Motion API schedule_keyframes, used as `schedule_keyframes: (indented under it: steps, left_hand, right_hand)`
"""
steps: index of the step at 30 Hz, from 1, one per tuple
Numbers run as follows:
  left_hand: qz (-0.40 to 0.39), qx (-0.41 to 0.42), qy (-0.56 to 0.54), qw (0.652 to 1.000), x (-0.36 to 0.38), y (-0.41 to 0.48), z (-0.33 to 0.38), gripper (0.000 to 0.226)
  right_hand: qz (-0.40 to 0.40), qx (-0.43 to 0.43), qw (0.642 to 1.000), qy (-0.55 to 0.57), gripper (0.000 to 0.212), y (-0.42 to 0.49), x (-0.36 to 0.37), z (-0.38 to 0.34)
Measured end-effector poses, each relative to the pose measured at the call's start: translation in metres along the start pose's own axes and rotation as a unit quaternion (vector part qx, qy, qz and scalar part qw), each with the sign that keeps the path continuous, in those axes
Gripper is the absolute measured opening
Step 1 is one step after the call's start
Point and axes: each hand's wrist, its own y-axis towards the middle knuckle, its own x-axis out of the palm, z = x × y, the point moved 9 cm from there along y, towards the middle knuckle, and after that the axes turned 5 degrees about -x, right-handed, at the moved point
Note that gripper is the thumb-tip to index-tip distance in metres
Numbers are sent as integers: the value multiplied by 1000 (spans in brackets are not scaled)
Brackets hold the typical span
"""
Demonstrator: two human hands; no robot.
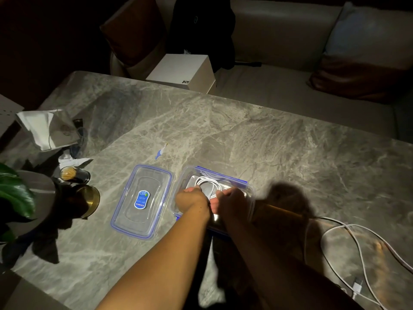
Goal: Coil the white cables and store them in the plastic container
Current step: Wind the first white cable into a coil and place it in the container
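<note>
A clear plastic container (247,186) with blue clips sits on the marble table. Inside it lies a coiled white cable (207,183). My left hand (191,201) reaches into the container's near left side, its fingers touching the coil. My right hand (232,203) is inside the near right side, fingers curled on the coil's edge. The container's clear lid (143,201), with a blue sticker, lies flat just left of it. More loose white cable (357,249) with a plug sprawls on the table at the lower right.
A gold-rimmed pot with a green plant (15,193), a small glass jar (74,174) and crumpled paper (48,128) crowd the table's left edge. A white box (183,71) stands behind the table on a sofa. A small blue-white scrap (161,152) lies mid-table.
</note>
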Motion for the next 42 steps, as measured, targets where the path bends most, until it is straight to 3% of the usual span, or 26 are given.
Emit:
schedule_keyframes:
  steps: [3,8,17,19,21,23,27,30,35,42]
  left_hand:
    - [-25,-11,0,1000,5,-3,3,13]
    - [-4,-24,-28,999,-1,-3,-2,13]
    - [6,-34,-13,999,-1,2,-4,14]
    - [-11,-38,8,999,2,1,-1,4]
    - [-48,-34,20,998,7,-6,5,9]
    - [-72,-23,23,997,7,-10,11,14]
    - [-101,37,43,993,10,-6,15,46]
    - [-119,83,74,987,-5,-39,36,43]
    - [-184,184,172,950,-19,-76,52,24]
    - [-253,365,360,821,-26,-142,73,43]
  right_hand:
    - [-1,-23,998,-55,29,1,-4,-4]
    - [-4,-3,999,-32,14,1,-1,0]
    - [-9,4,1000,-17,13,4,1,4]
    - [-20,17,1000,7,17,2,3,5]
    - [-31,35,999,23,21,1,5,8]
    - [-46,62,996,33,22,2,7,10]
    - [-64,88,993,46,21,-8,7,4]
    - [-81,66,994,16,20,-24,5,-6]
    - [-86,33,995,-35,38,-52,-14,-26]
    - [-70,-93,970,-214,33,-96,-72,-84]
